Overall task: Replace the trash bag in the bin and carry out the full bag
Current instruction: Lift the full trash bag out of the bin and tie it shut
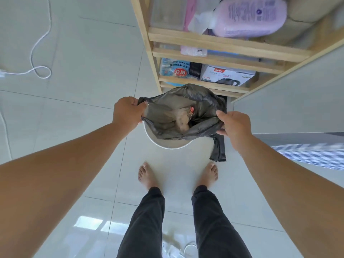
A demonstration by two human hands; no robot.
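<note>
Dark trash bag sits in white bin on tiled floor, mouth stretched wide, crumpled waste visible inside. Your left hand pinches bag's left rim, fingers closed on plastic; your right hand clamps right rim likewise — one loose strip hangs below it. Bin stands just in front of wooden shelf; your bare feet near it.

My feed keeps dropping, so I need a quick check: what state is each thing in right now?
Trash bag: mouth open, rubbish inside, partly lifted above the bin.
Bin: upright on the floor.
Left hand: gripping the bag's edge.
Right hand: gripping the opposite edge.
Kettle box: closed, on the shelf.
</note>
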